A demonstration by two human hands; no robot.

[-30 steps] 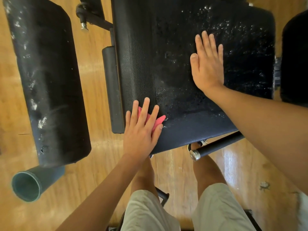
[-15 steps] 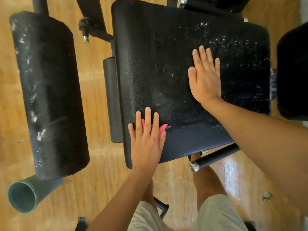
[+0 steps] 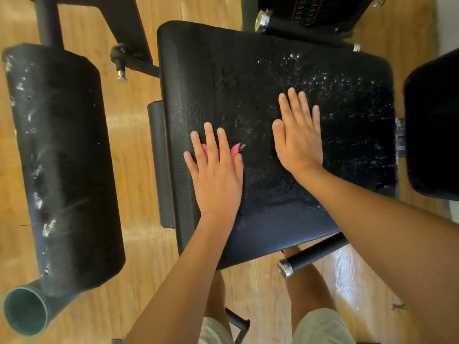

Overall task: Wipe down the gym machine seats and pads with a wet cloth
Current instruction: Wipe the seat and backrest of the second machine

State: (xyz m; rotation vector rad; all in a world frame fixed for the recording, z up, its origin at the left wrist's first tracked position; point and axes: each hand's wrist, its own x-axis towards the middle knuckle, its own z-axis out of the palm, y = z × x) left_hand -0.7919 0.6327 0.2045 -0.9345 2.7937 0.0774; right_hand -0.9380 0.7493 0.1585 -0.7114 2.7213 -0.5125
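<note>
Roller pad (image 3: 62, 167) left of seat (image 3: 248, 78), scuffed white. Left hand (image 3: 216, 175) flat, fingers spread, pressing pink cloth (image 3: 234, 151) onto seat, now farther up from front edge than before. Right hand (image 3: 298, 137) flat, open, empty on wet patch.

I see a big black seat (image 3: 248, 78) from above. My left hand (image 3: 216, 175) lies flat on it, pressing a pink cloth (image 3: 233, 151) down (only bits of pink peek out between the fingers). My right hand (image 3: 299, 140) lies flat on the seat too, just beside the left, with nothing under it. Shiny wet drops (image 3: 335, 85) dot the seat's right part. A black roller pad (image 3: 64, 165) with white scuffs sits to the left, over the wood floor (image 3: 134, 150).
</note>
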